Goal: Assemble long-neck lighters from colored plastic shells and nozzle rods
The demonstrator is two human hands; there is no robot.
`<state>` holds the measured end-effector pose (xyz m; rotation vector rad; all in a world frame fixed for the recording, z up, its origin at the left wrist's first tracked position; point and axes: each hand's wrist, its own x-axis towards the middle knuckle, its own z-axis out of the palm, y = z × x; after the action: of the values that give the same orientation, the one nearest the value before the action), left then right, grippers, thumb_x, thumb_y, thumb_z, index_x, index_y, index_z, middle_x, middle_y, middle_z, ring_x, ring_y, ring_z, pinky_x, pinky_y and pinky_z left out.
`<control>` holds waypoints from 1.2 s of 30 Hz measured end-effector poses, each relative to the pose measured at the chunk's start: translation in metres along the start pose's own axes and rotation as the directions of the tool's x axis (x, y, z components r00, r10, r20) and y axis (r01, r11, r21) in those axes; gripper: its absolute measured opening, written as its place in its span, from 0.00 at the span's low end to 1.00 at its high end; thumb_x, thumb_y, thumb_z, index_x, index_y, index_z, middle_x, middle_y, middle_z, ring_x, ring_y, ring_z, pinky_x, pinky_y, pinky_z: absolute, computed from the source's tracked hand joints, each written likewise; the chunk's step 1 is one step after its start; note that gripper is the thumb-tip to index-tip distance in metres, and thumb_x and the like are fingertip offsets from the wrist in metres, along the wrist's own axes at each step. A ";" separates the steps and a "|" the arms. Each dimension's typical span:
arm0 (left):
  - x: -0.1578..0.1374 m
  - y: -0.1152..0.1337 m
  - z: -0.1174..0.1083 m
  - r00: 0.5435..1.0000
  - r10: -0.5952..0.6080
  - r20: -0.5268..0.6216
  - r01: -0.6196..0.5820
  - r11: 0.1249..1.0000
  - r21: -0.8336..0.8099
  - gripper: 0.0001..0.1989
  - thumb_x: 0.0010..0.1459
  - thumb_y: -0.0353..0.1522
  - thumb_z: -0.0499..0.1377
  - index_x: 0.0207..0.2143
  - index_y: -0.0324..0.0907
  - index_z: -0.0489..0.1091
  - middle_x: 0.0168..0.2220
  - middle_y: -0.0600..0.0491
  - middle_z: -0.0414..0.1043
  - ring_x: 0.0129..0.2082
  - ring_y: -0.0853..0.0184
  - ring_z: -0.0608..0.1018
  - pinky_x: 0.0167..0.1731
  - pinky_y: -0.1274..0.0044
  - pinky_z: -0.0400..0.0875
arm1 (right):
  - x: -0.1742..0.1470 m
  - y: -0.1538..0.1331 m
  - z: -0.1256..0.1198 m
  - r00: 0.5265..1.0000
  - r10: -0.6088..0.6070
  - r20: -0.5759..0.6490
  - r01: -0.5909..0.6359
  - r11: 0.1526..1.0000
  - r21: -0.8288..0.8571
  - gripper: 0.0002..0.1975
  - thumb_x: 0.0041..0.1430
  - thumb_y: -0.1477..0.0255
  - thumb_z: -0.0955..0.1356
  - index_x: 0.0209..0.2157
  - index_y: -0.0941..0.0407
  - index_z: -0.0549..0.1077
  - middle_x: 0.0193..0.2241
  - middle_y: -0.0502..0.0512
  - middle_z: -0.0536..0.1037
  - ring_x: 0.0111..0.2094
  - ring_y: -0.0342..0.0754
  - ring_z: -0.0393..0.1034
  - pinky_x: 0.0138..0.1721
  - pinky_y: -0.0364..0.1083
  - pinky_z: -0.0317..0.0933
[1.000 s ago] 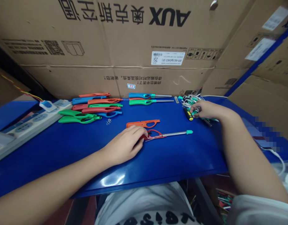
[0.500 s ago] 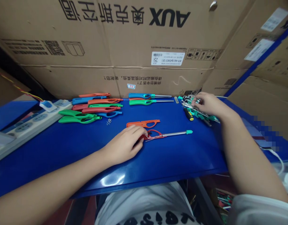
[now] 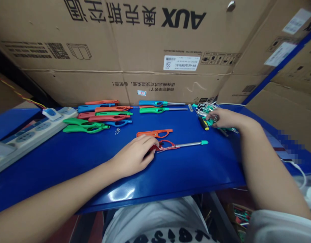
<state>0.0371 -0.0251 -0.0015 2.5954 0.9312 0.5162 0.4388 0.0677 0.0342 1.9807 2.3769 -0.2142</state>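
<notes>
My left hand is closed on the handle of a red gas lighter lying on the blue table; its fingers cover the rear. A thin wire runs along the lighter, and its metal tube ends in a teal tip. An orange lighter shell lies just behind. At the right, my right hand hovers over a pile of metal lighter tubes with teal parts and wires. Its fingers are curled but apart, close to a screwdriver with a black and yellow handle.
Several coloured lighter shells lie at the back left, near a white power strip. Two lighters with tubes, one blue and one green, lie at the back middle. A cardboard wall stands behind the table.
My right hand has moved slightly down over the pile, nearer to the screwdriver, and its fingers have parted. My left hand stays on the red lighter.
</notes>
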 end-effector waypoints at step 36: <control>-0.001 -0.001 0.000 1.000 0.001 0.000 -0.001 1.000 -0.003 0.09 0.65 0.28 0.53 0.47 0.44 0.68 0.49 0.49 0.74 0.52 0.58 0.75 0.53 0.64 0.70 | -0.018 -0.113 0.010 0.918 -0.396 0.021 0.374 0.882 0.288 0.09 0.63 0.69 0.64 0.41 0.57 0.71 0.29 0.54 0.76 0.28 0.46 0.67 0.31 0.44 0.58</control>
<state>0.0357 -0.0250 -0.0017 2.5931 0.9278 0.5180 0.3305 0.0294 0.0353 1.5186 2.7946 -0.6626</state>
